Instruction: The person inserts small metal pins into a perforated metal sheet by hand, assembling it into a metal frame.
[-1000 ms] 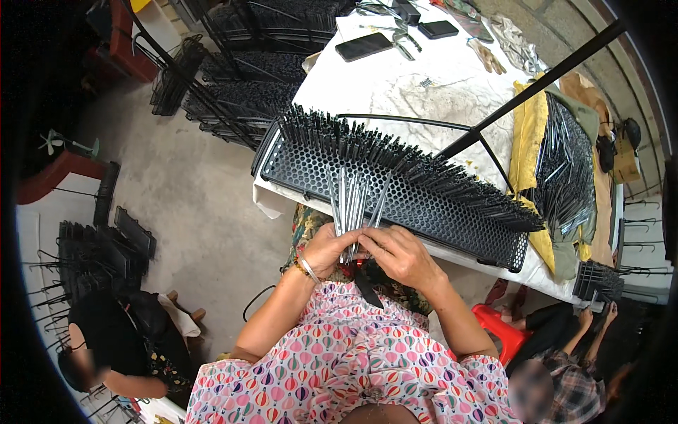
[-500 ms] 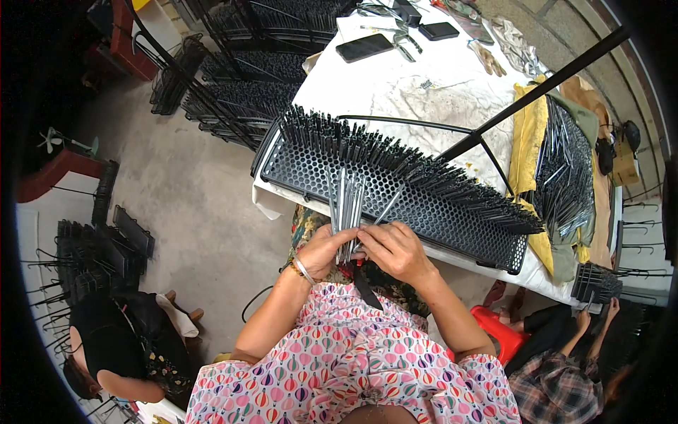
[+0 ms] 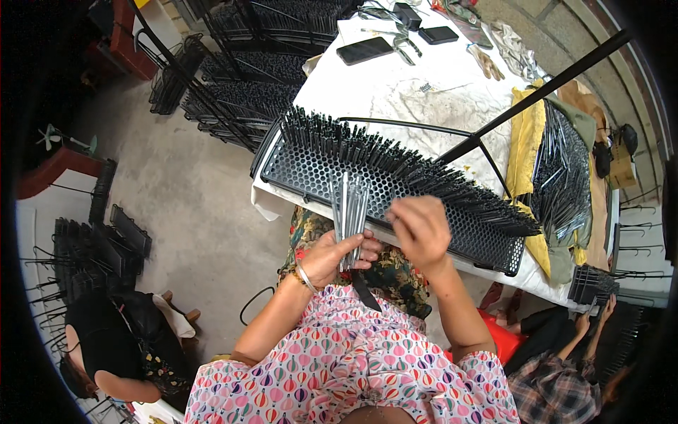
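Note:
A bundle of thin silvery-grey rods [image 3: 349, 212] stands fanned out in my left hand [image 3: 326, 258], gripped between thumb and fingers near their lower ends. In front of me at the table's edge lies a long black perforated rack [image 3: 296, 168], its surface covered with round holes. Dense rows of black-tipped rods [image 3: 353, 145] stick up along its far side. My right hand [image 3: 426, 230] hovers over the rack's near edge, slightly blurred, with its fingers curled into a pinch. Whatever those fingers hold, if anything, cannot be made out.
On the white-covered table [image 3: 402, 92] lie a phone [image 3: 364, 51], pliers [image 3: 406, 51] and a glove [image 3: 486, 62]. A black bar [image 3: 544, 88] slants over the rack. An open yellow sack [image 3: 561, 169] of rods stands right. Two people sit nearby, lower left and lower right.
My right hand has left the bundle and moved up and right over the rack. A rod it held at a slant no longer shows. The left hand still grips the bundle.

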{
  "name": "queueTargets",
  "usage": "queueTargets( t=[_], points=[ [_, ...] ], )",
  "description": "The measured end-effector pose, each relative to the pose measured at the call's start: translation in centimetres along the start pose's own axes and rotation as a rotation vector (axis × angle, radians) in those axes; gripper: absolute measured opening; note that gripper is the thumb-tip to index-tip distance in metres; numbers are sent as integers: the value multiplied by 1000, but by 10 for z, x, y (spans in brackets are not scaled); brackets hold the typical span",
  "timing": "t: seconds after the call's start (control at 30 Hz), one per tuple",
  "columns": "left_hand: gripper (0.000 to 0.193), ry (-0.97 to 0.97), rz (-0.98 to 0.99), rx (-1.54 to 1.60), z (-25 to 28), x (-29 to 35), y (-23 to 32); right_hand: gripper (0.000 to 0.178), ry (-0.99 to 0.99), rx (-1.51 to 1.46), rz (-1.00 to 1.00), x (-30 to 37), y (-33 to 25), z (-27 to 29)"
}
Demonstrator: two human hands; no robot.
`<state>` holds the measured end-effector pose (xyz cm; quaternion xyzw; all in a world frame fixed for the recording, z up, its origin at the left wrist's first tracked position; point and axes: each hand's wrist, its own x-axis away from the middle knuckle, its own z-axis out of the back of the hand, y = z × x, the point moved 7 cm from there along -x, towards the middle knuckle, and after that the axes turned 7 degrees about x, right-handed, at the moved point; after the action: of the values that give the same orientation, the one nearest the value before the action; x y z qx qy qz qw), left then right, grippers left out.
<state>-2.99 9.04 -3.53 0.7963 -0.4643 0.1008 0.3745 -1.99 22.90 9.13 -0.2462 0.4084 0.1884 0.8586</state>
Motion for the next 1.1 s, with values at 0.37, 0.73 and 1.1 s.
queueTargets(
  t=[0.37,0.73,1.1],
  points=[
    [27,-35,-33,-118,6,-5,-12,14,169,-245,-510,-22,59,-35],
    [24,-42,-20,-94,4,-3,-8,17,43,-201,-506,-36,66,-32],
    [28,-75,0,-108,4,-4,-11,19,-75,-108,-491,-40,65,-37]
  ],
)
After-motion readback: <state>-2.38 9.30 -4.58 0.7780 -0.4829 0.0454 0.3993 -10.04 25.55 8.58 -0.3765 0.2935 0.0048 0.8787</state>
